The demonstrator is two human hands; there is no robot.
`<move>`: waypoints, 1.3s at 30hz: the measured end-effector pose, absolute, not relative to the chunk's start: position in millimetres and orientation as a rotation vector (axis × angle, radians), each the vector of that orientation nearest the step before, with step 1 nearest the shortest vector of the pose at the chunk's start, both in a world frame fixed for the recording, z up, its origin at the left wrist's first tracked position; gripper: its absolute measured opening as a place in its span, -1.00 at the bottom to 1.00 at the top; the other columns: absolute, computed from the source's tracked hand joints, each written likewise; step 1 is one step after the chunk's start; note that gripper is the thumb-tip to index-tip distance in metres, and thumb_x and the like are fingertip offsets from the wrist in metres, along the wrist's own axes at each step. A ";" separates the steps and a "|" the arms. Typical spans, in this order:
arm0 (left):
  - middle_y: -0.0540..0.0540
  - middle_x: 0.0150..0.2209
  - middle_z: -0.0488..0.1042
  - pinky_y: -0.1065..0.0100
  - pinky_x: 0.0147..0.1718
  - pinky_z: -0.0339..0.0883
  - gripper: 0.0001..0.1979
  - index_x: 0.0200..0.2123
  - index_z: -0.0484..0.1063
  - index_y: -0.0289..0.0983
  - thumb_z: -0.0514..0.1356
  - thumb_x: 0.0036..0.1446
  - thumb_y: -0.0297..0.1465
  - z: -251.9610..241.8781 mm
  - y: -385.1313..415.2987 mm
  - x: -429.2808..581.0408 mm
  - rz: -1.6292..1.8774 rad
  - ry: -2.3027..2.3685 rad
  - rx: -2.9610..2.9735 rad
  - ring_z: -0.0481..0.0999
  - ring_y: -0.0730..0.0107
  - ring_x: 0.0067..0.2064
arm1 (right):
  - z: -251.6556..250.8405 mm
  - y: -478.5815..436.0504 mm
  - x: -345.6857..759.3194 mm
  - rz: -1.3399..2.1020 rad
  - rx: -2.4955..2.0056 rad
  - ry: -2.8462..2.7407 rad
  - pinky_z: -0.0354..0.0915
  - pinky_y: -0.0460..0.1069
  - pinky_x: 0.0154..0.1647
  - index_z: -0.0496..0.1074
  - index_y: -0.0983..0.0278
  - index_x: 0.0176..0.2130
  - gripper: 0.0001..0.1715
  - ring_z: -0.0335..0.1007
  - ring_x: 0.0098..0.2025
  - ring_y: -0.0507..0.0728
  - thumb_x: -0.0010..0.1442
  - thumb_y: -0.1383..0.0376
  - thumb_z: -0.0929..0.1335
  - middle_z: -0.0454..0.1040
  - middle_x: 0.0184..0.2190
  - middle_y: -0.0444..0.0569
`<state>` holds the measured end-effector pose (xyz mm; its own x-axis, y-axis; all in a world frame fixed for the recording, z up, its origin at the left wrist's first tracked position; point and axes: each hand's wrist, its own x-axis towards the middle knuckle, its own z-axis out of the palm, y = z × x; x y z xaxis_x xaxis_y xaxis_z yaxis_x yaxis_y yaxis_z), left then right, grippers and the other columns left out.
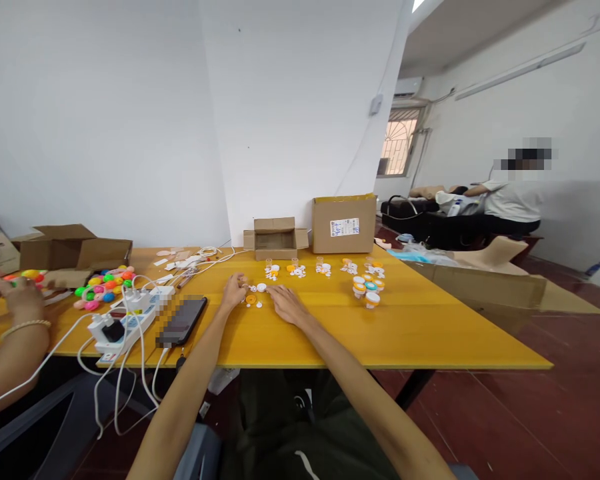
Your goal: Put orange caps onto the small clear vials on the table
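Observation:
My left hand (236,291) rests over the yellow table, its fingers curled together in a pinch; anything between the fingertips is too small to make out. Just right of it lie a round white plastic cap (261,288), an orange toothed disc (251,300) and several tiny white gears (253,289). My right hand (287,305) lies low on the tabletop with fingers stretched toward the white cap, the fingertips close to it; whether they touch cannot be told. Farther back sit small piles of white and orange parts (297,269) with clear cups (320,261).
Finished-looking round orange-and-white pieces (373,300) cluster to the right. Behind stand an open small carton (275,250) and a taped box (343,227). On the left are a phone (183,321), a power strip (135,320) with cables, colourful balls (105,287) and another person's hands (23,303).

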<state>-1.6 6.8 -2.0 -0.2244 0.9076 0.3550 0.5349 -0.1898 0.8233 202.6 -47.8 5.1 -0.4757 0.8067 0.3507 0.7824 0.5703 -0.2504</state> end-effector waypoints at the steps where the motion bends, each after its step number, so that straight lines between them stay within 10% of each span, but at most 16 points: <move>1: -0.09 -0.13 0.53 0.30 -0.12 0.44 -0.61 -0.14 0.46 -0.23 0.28 -0.12 -0.57 -0.9 6.0 -1.8 1.385 1.708 1.666 0.55 0.38 -0.27 | 4.2 -47.1 202.2 0.071 -1.280 -2.381 0.20 0.06 0.09 0.31 0.18 0.19 -0.44 0.26 0.15 0.16 0.26 0.49 0.18 0.36 0.21 0.05; 39: -0.10 -0.12 0.53 0.23 0.00 0.40 -0.53 -0.09 0.48 -0.19 0.18 -0.14 -0.61 3.8 4.6 0.1 1.399 1.555 1.731 0.53 0.25 -0.04 | 8.4 -55.3 198.8 -0.090 -1.124 -2.423 0.23 0.09 0.14 0.29 0.10 0.22 -0.51 0.24 0.17 0.15 0.35 0.36 0.18 0.30 0.22 0.04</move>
<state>0.1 4.6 3.8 -0.1338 0.9107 0.3908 0.4846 -0.2839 0.8274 198.8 -55.3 8.4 -0.5574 0.7062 0.4364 0.7368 0.6631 -0.1320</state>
